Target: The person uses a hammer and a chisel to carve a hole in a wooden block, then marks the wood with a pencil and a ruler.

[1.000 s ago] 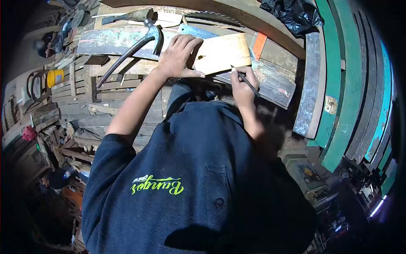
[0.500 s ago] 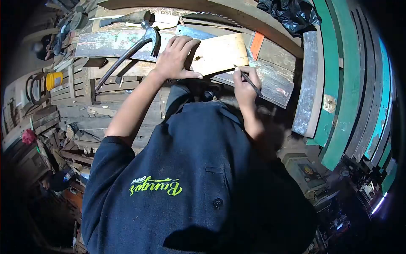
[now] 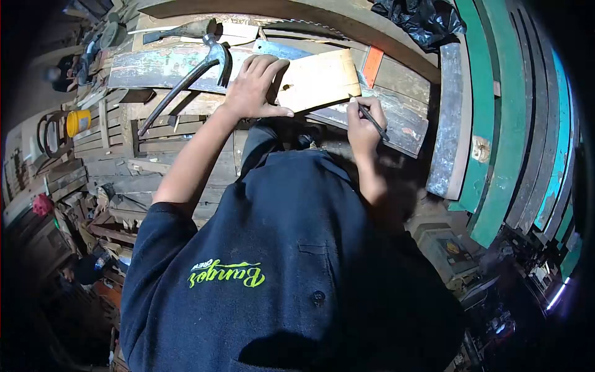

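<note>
A short pale wooden board (image 3: pixel 325 74), with a dark knot near its left end, lies on the weathered bench plank (image 3: pixel 145 66). My left hand (image 3: pixel 255 90) rests against the board's left end, fingers stretched out and thumb along the near edge. In my right hand (image 3: pixel 364 124) is a dark pencil (image 3: pixel 372 118), pinched between the fingers, its tip at the board's near right corner. A claw hammer (image 3: pixel 192 85) with a dark handle lies left of my left hand. Behind the board, a handsaw blade (image 3: pixel 279 49) is partly hidden by it.
An orange strip (image 3: pixel 372 66) lies right of the board. Behind it runs a long wooden beam (image 3: pixel 297 9), with a black plastic bag (image 3: pixel 427 25) at its right. Green planks (image 3: pixel 489 124) stand to the right. A yellow bucket (image 3: pixel 79 122) is at far left.
The pencil tip has moved slightly right along the board's near edge to the corner, my right hand with it. My left hand stays on the board; the view has shifted slightly.
</note>
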A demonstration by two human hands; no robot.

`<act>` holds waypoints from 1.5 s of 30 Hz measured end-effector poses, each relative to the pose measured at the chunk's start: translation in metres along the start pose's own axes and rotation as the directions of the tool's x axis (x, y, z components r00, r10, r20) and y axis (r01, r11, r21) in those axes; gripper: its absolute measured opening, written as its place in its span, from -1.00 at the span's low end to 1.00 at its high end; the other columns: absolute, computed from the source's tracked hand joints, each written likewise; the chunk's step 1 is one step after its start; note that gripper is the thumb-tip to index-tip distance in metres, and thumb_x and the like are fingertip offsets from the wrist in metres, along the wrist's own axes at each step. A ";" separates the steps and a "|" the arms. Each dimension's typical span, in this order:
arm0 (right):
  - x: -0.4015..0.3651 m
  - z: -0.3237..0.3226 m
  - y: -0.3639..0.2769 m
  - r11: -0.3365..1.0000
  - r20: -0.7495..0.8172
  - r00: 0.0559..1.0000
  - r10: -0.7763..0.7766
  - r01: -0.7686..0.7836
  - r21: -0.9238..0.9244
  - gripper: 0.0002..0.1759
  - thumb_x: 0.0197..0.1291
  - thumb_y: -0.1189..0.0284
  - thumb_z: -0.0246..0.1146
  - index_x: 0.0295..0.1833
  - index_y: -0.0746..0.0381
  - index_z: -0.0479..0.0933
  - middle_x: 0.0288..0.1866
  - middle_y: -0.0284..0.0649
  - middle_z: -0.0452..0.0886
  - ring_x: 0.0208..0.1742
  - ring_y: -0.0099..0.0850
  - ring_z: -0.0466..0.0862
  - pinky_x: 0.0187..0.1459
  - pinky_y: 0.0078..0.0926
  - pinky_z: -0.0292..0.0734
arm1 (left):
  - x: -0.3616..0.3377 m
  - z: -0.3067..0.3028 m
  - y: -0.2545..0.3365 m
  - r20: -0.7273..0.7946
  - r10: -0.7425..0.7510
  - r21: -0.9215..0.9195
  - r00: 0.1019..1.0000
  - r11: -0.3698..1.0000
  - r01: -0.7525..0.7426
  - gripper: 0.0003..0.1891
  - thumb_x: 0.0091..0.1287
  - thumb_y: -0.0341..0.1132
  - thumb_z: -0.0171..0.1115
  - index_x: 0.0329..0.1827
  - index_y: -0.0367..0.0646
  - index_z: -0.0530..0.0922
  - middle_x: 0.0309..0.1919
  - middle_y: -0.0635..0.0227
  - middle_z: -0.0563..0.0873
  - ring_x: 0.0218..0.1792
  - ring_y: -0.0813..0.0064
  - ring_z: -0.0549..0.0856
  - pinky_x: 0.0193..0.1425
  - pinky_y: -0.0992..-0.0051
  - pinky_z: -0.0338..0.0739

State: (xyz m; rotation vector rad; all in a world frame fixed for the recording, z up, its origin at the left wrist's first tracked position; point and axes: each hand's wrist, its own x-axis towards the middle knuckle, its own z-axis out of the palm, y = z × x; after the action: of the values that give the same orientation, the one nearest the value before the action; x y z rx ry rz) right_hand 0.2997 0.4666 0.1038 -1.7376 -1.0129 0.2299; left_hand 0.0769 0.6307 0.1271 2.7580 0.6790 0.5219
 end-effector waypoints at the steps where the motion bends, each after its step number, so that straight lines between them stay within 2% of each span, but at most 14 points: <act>1: 0.002 -0.001 0.003 1.000 -0.018 1.000 -0.009 0.009 0.016 -0.89 0.12 0.52 0.37 -0.31 0.26 0.55 -0.57 -0.19 0.56 -0.56 -0.35 0.58 -0.46 -0.41 0.44 | 0.000 0.000 0.000 0.006 -0.005 -0.003 1.000 1.000 0.005 0.10 -0.15 0.44 0.41 0.33 -0.22 0.38 0.13 0.10 0.52 0.24 0.05 0.47 0.44 0.07 0.24; 2: 0.002 -0.002 0.005 1.000 -0.012 0.999 0.031 -0.031 0.004 -0.89 0.12 0.52 0.37 -0.32 0.26 0.55 -0.58 -0.21 0.56 -0.56 -0.37 0.58 -0.46 -0.42 0.44 | 0.000 0.000 0.000 0.013 -0.009 -0.006 1.000 1.000 0.009 0.10 -0.15 0.45 0.40 0.32 -0.22 0.38 0.13 0.10 0.52 0.24 0.05 0.46 0.44 0.07 0.24; 12: 0.013 -0.003 0.004 0.999 0.033 0.999 -0.016 0.015 0.028 -0.91 0.13 0.55 0.35 -0.29 0.29 0.55 -0.55 -0.20 0.57 -0.56 -0.41 0.55 -0.46 -0.45 0.44 | 0.001 0.000 0.000 0.003 0.009 -0.008 1.000 1.000 -0.009 0.10 -0.15 0.45 0.41 0.31 -0.25 0.39 0.14 0.09 0.51 0.23 0.04 0.47 0.42 0.07 0.27; 24: 0.012 -0.006 -0.001 1.000 0.046 0.999 0.011 -0.011 0.011 -0.92 0.11 0.57 0.34 -0.33 0.29 0.55 -0.57 -0.21 0.55 -0.56 -0.42 0.56 -0.45 -0.47 0.44 | -0.001 0.001 -0.001 0.012 -0.008 -0.016 1.000 1.000 0.008 0.10 -0.16 0.46 0.40 0.33 -0.21 0.38 0.13 0.07 0.51 0.23 0.02 0.46 0.43 0.06 0.27; 26: 0.011 -0.006 0.003 0.999 0.042 0.998 -0.052 0.052 0.015 -0.89 0.16 0.54 0.35 -0.26 0.31 0.56 -0.55 -0.31 0.53 -0.52 -0.60 0.48 -0.42 -0.58 0.39 | 0.000 0.000 0.000 0.003 -0.005 -0.020 1.000 1.000 0.005 0.10 -0.16 0.45 0.41 0.32 -0.22 0.39 0.13 0.07 0.51 0.22 0.01 0.47 0.42 0.05 0.27; 32: 0.007 -0.007 0.006 0.999 0.044 0.999 0.016 -0.018 0.030 -0.91 0.16 0.53 0.35 -0.28 0.31 0.57 -0.57 -0.32 0.53 -0.52 -0.61 0.48 -0.43 -0.58 0.39 | 0.000 0.001 -0.001 0.003 -0.007 -0.011 1.000 1.000 0.007 0.09 -0.16 0.45 0.41 0.31 -0.22 0.39 0.13 0.07 0.51 0.22 0.02 0.47 0.41 0.05 0.28; 35: 0.007 -0.007 0.002 1.000 0.033 0.999 -0.007 0.008 -0.008 -0.91 0.16 0.53 0.36 -0.29 0.30 0.58 -0.57 -0.34 0.52 -0.52 -0.63 0.47 -0.44 -0.59 0.38 | 0.000 0.000 0.000 0.004 0.000 -0.004 1.000 1.000 0.000 0.09 -0.16 0.44 0.42 0.32 -0.22 0.39 0.13 0.07 0.51 0.22 0.02 0.47 0.41 0.05 0.28; 36: 0.006 -0.007 0.001 1.000 0.042 0.999 0.020 -0.019 -0.016 -0.90 0.10 0.54 0.36 -0.30 0.27 0.56 -0.54 -0.18 0.59 -0.53 -0.31 0.60 -0.42 -0.39 0.48 | 0.001 0.000 0.000 0.004 0.001 -0.004 1.000 1.000 -0.001 0.09 -0.16 0.44 0.42 0.32 -0.22 0.39 0.13 0.07 0.51 0.22 0.02 0.47 0.41 0.05 0.28; 45: 0.002 -0.003 -0.008 0.999 0.090 0.995 -0.042 0.045 -0.030 -0.89 0.11 0.52 0.36 -0.31 0.27 0.56 -0.52 -0.14 0.58 -0.53 -0.25 0.59 -0.43 -0.34 0.47 | 0.001 -0.001 0.000 0.002 0.004 0.003 1.000 1.000 -0.004 0.10 -0.17 0.43 0.43 0.33 -0.22 0.38 0.13 0.08 0.51 0.23 0.03 0.46 0.42 0.06 0.27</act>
State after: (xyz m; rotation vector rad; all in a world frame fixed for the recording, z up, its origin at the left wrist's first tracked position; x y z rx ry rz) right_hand 0.2987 0.4667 0.1129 -1.7449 -1.1235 0.2664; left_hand 0.0775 0.6309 0.1280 2.7632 0.6742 0.5194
